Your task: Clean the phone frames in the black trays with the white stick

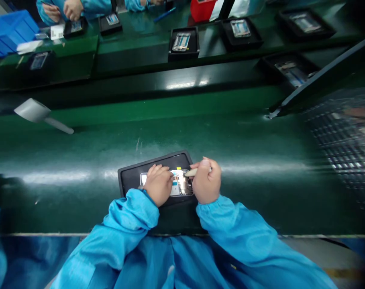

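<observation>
A black tray [129, 176] lies slightly turned on the green bench before me. In it rests an opened phone-like device [175, 189] with a silvery frame, blue strips and a metallic board at its right end; a small yellow tab [178, 168] shows at its upper edge. My left hand [158, 184] lies over the device's left part, fingers closed together against it; anything under them is hidden. My right hand [206, 180] is closed round a pale pen-like tool [191, 173], whose dark tip points left onto the board.
Behind, a raised conveyor or shelf carries several black trays [184, 43] with devices. A white roll-like object [34, 110] stands at left, a blue bin [12, 32] beyond. Another person's hands [72, 9] work at upper left. A slanted metal bar [323, 76] and stacked racks [345, 140] are at right.
</observation>
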Available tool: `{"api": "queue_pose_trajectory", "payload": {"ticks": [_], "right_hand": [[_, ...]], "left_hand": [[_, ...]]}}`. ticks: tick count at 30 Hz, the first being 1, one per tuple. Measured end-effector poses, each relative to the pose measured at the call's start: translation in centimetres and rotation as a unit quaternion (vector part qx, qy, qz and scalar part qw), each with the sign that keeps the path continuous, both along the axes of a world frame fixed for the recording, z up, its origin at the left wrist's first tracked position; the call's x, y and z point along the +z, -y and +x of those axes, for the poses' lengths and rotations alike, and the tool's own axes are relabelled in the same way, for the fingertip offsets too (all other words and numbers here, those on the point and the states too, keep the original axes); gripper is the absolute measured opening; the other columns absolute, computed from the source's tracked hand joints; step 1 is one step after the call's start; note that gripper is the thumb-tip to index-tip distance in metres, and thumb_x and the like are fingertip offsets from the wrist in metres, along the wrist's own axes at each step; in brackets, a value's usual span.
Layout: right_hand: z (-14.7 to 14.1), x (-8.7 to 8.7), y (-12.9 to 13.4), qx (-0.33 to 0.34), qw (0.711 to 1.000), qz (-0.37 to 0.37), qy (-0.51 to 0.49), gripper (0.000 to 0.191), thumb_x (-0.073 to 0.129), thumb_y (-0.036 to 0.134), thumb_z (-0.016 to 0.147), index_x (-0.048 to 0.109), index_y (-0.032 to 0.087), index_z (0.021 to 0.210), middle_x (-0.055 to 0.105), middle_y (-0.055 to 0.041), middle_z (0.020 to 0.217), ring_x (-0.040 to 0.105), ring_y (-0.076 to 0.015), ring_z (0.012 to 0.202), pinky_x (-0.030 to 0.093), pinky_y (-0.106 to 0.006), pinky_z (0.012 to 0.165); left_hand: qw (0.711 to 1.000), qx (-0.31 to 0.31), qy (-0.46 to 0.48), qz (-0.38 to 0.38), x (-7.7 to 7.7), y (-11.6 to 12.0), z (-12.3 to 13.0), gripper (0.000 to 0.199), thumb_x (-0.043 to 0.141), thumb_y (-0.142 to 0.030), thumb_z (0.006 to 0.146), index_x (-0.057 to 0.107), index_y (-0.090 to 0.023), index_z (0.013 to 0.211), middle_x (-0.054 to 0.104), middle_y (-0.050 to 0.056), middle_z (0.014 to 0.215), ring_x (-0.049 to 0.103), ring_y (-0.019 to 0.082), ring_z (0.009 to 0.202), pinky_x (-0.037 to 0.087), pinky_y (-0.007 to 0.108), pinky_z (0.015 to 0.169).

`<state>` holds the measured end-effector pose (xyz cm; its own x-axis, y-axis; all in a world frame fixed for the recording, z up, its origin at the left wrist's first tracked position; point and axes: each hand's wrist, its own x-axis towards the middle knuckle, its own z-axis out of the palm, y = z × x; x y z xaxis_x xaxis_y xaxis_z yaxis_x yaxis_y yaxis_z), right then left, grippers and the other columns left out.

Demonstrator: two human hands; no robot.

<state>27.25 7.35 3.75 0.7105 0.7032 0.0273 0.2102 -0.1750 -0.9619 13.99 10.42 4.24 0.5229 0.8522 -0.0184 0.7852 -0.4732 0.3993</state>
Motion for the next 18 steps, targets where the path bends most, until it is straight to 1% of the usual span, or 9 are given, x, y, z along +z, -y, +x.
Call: {"api": "queue_pose_trajectory", "payload": {"ticks": [2, 5, 8, 10, 12, 14, 16, 17, 18], "right_hand": [[0.2, 0.1, -0.2, -0.016, 0.999, -0.017, -0.035, 0.031, 0.037, 0.046, 0.083, 0.046, 0.018, 0.094, 0.059, 0.0008, 0.065, 0.054, -0.0117, 0.045, 0.043, -0.025, 0.047], [0.2, 0.6, -0.6, -0.017, 0.996, -0.049, -0.067, 0.034, 0.036, 0.049, 0.083, 0.046, 0.018, 0.091, 0.059, 0.0019, 0.064, 0.052, -0.0101, 0.04, 0.042, -0.024, 0.044], [0.2, 1.1, -0.8, -0.011, 0.995, -0.07, -0.072, 0.037, 0.035, 0.051, 0.082, 0.047, 0.018, 0.091, 0.059, 0.0015, 0.066, 0.052, -0.0093, 0.041, 0.042, -0.022, 0.043], [0.1, 1.2, -0.8, -0.007, 0.995, -0.076, -0.069, 0.038, 0.035, 0.052, 0.081, 0.047, 0.017, 0.091, 0.06, 0.0011, 0.067, 0.052, -0.0092, 0.041, 0.043, -0.023, 0.043], [0.2, 1.1, -0.8, -0.004, 0.994, -0.08, -0.07, 0.04, 0.035, 0.053, 0.08, 0.047, 0.017, 0.092, 0.06, 0.0008, 0.068, 0.053, -0.0098, 0.043, 0.043, -0.023, 0.044], [0.3, 1.0, -0.8, -0.009, 0.993, -0.085, -0.076, 0.042, 0.035, 0.055, 0.079, 0.047, 0.017, 0.093, 0.06, 0.0007, 0.067, 0.054, -0.0105, 0.043, 0.043, -0.024, 0.043], [0.4, 1.0, -0.8, -0.019, 0.992, -0.089, -0.083, 0.044, 0.036, 0.056, 0.078, 0.047, 0.017, 0.095, 0.06, 0.0009, 0.066, 0.053, -0.0108, 0.041, 0.042, -0.024, 0.041], [0.4, 1.0, -0.8, -0.022, 0.992, -0.089, -0.085, 0.045, 0.036, 0.057, 0.078, 0.047, 0.016, 0.096, 0.06, 0.0011, 0.065, 0.052, -0.0106, 0.04, 0.041, -0.024, 0.041], [0.4, 1.1, -0.9, -0.023, 0.992, -0.087, -0.083, 0.046, 0.036, 0.057, 0.078, 0.046, 0.016, 0.096, 0.06, 0.0014, 0.065, 0.052, -0.0103, 0.039, 0.041, -0.024, 0.04]], "left_hand": [[1.0, 0.013, -0.004, -0.017, 0.2, -0.3, 0.2, 0.01, 0.054, -0.021, 0.076, 0.064, -0.021, 0.077, 0.063, 0.003, 0.099, 0.051, 0.021, 0.101, 0.034, 0.042, 0.095], [0.999, 0.024, -0.02, -0.039, 0.5, -0.7, 0.6, 0.007, 0.057, -0.025, 0.074, 0.062, -0.021, 0.071, 0.062, 0.002, 0.093, 0.05, 0.02, 0.096, 0.036, 0.038, 0.089], [0.997, 0.033, -0.039, -0.052, 0.7, -0.7, 1.2, 0.009, 0.058, -0.028, 0.073, 0.062, -0.021, 0.071, 0.062, 0.002, 0.085, 0.05, 0.019, 0.091, 0.036, 0.036, 0.084], [0.997, 0.048, -0.042, -0.049, 0.8, -0.5, 1.7, 0.01, 0.057, -0.028, 0.073, 0.062, -0.021, 0.069, 0.061, 0.002, 0.081, 0.049, 0.019, 0.089, 0.035, 0.036, 0.084], [0.995, 0.076, -0.029, -0.05, 1.0, -0.6, 2.1, 0.011, 0.056, -0.027, 0.073, 0.061, -0.02, 0.067, 0.061, 0.001, 0.079, 0.049, 0.019, 0.088, 0.034, 0.036, 0.086], [0.989, 0.112, 0.013, -0.092, 1.6, -1.0, 2.1, 0.014, 0.053, -0.026, 0.076, 0.062, -0.02, 0.067, 0.062, 0.001, 0.077, 0.051, 0.018, 0.086, 0.036, 0.035, 0.085], [0.972, 0.152, 0.095, -0.151, 2.8, -1.8, 1.3, 0.02, 0.046, -0.028, 0.08, 0.063, -0.019, 0.076, 0.063, 0.001, 0.078, 0.054, 0.016, 0.081, 0.04, 0.03, 0.079], [0.961, 0.174, 0.139, -0.162, 3.4, -2.2, 0.6, 0.024, 0.042, -0.03, 0.083, 0.062, -0.018, 0.082, 0.063, 0.002, 0.08, 0.056, 0.015, 0.08, 0.042, 0.028, 0.076], [0.953, 0.198, 0.171, -0.15, 4.0, -2.7, -0.4, 0.027, 0.038, -0.032, 0.084, 0.061, -0.017, 0.088, 0.063, 0.002, 0.085, 0.056, 0.014, 0.081, 0.043, 0.026, 0.075]]}}
